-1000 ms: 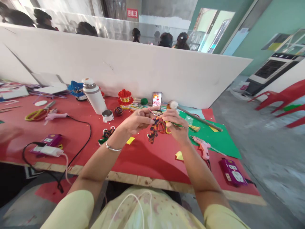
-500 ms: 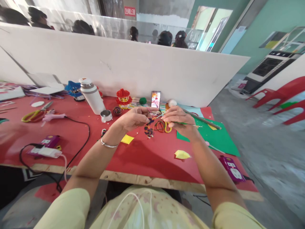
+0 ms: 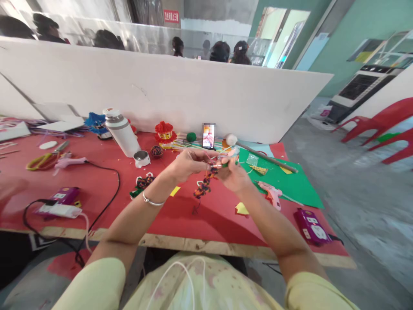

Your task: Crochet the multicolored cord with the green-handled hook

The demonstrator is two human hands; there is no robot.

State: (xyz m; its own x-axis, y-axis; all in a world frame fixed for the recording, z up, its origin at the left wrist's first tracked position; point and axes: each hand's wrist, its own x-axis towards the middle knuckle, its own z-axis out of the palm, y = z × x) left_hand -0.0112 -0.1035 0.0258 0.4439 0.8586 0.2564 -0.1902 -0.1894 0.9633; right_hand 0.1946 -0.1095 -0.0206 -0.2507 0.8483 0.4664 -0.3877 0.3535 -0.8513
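Above the middle of the red table, my left hand [image 3: 189,164] pinches the upper end of a crocheted strip [image 3: 203,188] in dark and orange multicoloured yarn. The strip dangles in a curl, with a loose yarn tail below it. My right hand [image 3: 235,175] is closed on a thin crochet hook [image 3: 225,165] with a green part, which points left into the work between both hands. Fingers hide the hook's tip and the stitch there. Left of my left wrist lies a dark, multicoloured piece with white beads [image 3: 142,184].
A phone [image 3: 209,135] stands behind my hands. Left are a white flask [image 3: 121,133], a metal cup [image 3: 141,158], a yarn ball [image 3: 156,151] and scissors [image 3: 45,161]. Right are a pink glue gun [image 3: 272,193] on green sheet [image 3: 300,189] and a purple power strip [image 3: 311,227].
My right hand has come closer to my left and turned. The hook, which lay pointing right across its fingers, now reaches left to the strip. The strip's hanging end has shifted.
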